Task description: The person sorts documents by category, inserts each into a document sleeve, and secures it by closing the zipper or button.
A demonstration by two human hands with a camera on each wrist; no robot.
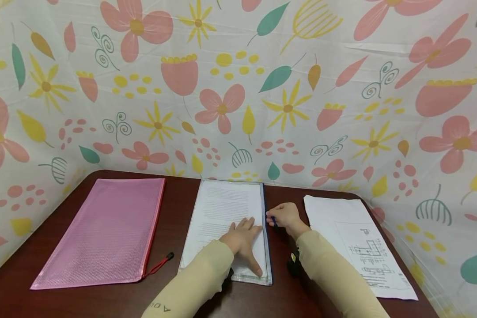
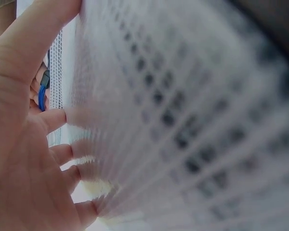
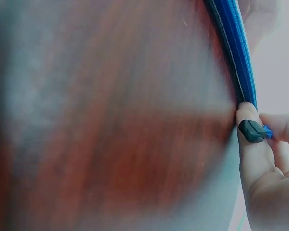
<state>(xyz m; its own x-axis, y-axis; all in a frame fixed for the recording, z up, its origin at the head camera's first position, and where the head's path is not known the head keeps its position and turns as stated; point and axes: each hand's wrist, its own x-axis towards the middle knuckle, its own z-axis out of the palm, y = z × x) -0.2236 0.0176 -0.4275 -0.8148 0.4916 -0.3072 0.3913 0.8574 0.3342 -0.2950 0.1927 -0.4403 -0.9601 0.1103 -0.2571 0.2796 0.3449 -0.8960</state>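
At twelve o'clock I see the zip pouch [image 1: 214,221], printed page [image 1: 228,201] inside; left hand [image 1: 243,243] spread flat atop, right hand [image 1: 285,216] pinching the zip pull [image 3: 252,131] at its three-o'clock edge; filling seems done, zipping perhaps unfinished.

Two pouches [image 1: 103,229] [image 1: 254,279], two hands [image 1: 243,240] [image 1: 285,216], one table [image 1: 176,212].

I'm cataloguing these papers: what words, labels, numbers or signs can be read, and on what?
"A": seemingly, on the beige fabric left sleeve; its other letters are unclear.
White printed page in the clear, blue-edged mesh pouch: too small, and blurred in the left wrist view.
White paper sheet with black drawing: too small.
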